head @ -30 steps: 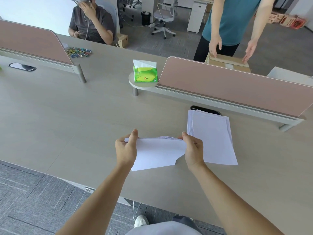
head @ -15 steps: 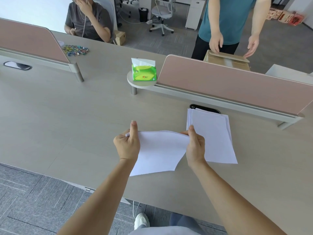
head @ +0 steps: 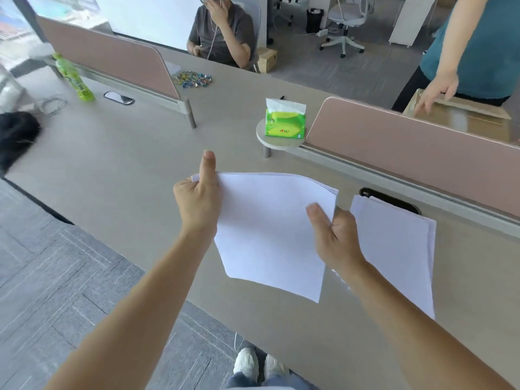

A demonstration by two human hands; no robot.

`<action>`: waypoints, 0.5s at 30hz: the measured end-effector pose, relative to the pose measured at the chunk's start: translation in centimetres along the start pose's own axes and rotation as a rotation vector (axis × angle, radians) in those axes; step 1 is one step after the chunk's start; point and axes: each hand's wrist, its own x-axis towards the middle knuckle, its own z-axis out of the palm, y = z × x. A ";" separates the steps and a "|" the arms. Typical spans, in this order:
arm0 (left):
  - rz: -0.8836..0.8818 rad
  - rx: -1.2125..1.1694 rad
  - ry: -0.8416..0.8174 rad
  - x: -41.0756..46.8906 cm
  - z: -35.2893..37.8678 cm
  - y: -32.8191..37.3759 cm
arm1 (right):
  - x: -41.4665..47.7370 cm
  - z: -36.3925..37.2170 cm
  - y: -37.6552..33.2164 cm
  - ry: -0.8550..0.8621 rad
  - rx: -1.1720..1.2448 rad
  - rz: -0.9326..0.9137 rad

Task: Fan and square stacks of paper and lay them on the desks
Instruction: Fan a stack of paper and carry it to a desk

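A thin stack of white paper [head: 270, 226] hangs in the air above the grey desk [head: 118, 164], held between both hands. My left hand [head: 198, 201] grips its upper left corner, thumb up. Its right edge is held by my right hand [head: 336, 237], thumb on top of the sheets. The stack's top edge is fanned slightly and its lower corner droops. A second stack of white paper [head: 394, 249] lies flat on the desk just right of my right hand, its edges a little uneven.
A green tissue pack [head: 284, 121] sits on a small round shelf between two pink dividers [head: 408, 147]. A green bottle [head: 73, 77], coloured clips [head: 194, 79], a black object [head: 17, 133] and cable ports are on the desk. A seated person and a standing person with a cardboard box [head: 464, 116] are beyond.
The held stack has risen and opened out flatter between my hands. The camera view has swung left, bringing the bottle and the left end of the desk into sight.
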 end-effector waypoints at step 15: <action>0.091 0.269 -0.060 -2.3 -8.1 -0.1 | 7.5 4.6 -2.8 -0.175 0.293 0.048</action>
